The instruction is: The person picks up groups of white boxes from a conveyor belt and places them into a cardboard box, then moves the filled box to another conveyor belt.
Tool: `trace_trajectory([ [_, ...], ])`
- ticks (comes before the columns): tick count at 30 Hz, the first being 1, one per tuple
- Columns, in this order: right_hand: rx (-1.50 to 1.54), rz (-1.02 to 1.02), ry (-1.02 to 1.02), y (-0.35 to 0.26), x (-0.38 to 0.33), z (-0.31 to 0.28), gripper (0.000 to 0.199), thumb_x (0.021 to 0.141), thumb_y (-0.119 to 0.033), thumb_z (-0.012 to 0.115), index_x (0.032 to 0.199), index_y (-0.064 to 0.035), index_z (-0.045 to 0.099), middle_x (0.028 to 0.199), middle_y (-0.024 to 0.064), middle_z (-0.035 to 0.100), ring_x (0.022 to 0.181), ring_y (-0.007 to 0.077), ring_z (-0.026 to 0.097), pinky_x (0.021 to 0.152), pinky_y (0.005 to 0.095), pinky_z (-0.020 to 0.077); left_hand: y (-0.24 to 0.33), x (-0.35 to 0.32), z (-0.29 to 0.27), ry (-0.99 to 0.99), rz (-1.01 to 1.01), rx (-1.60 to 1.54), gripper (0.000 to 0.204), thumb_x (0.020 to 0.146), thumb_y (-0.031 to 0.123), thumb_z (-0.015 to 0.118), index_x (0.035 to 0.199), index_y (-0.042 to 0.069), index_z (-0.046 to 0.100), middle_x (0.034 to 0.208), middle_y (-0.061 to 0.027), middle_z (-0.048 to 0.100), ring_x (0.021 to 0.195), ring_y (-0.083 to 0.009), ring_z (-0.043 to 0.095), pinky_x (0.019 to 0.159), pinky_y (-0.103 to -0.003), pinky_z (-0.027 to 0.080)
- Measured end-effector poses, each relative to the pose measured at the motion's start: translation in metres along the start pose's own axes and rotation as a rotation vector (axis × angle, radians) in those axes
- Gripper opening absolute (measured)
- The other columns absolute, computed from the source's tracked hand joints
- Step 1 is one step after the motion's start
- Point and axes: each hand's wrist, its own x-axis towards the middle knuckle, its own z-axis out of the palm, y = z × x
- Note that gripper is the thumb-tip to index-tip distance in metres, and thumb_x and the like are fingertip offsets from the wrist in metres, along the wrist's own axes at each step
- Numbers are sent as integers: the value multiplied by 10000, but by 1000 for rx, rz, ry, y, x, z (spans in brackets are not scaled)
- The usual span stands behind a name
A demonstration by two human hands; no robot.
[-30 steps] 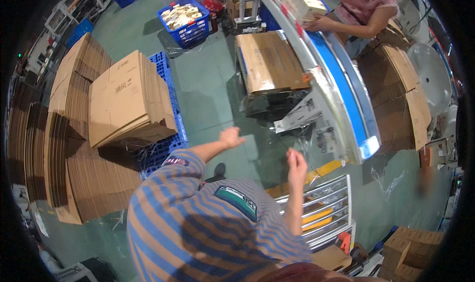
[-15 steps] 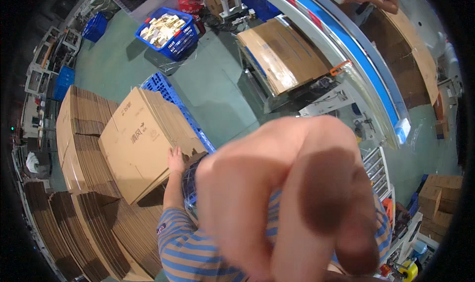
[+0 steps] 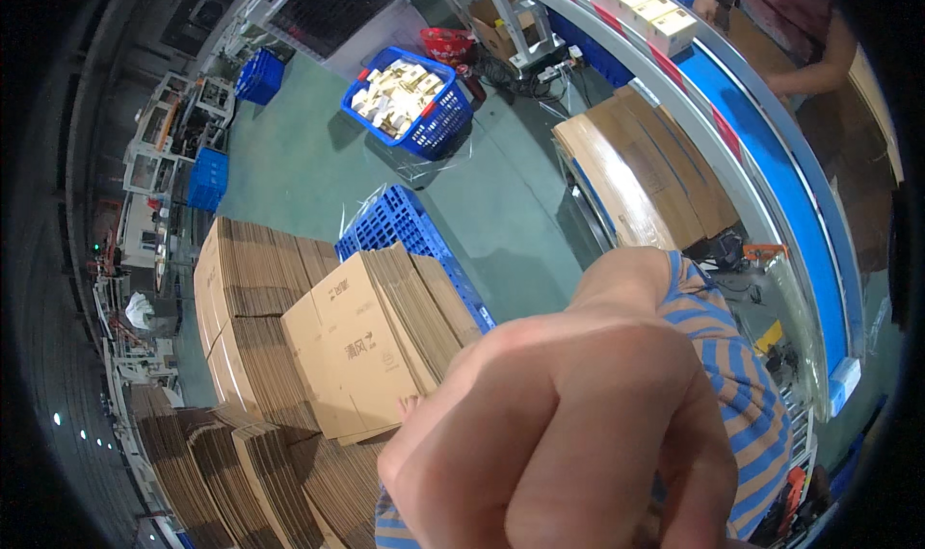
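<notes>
A: Which hand fills the view?
B: The right hand (image 3: 568, 433), closer to the lens than half a second ago, fingers curled shut on nothing visible. The left hand (image 3: 409, 406) shows only fingertips on the flat carton stack (image 3: 371, 342); its grip I cannot tell.
A: Containers?
B: A blue basket (image 3: 409, 101) of small boxes; open green floor (image 3: 501, 212) runs between the blue pallet (image 3: 405, 231) and conveyor (image 3: 771, 154)

A fist (image 3: 568, 433) looms above flattened cartons (image 3: 371, 342).

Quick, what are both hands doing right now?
Left hand: only fingertips show, touching the flattened cardboard boxes; cannot be told.
Right hand: closed fist, nothing seen in it.
</notes>
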Motion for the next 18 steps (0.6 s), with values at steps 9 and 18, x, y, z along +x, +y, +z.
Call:
trace_trajectory([
  [9,-551,712,500,38,-91,-117,117,856,-162,624,843,-50,592,969,80,579,840,133,558,741,276,456,16,-3,-159,245,-403,121,604,723,106,618,1303,107,449,1240,-167,466,1153,-338,428,1046,-570,247],
  [18,-732,1297,969,91,-238,-183,203,852,-227,650,885,-27,638,782,38,649,715,99,590,655,263,473,-112,212,-355,1004,-664,-15,361,658,-22,602,1004,74,639,882,-130,613,804,-329,587,704,-421,472],
])
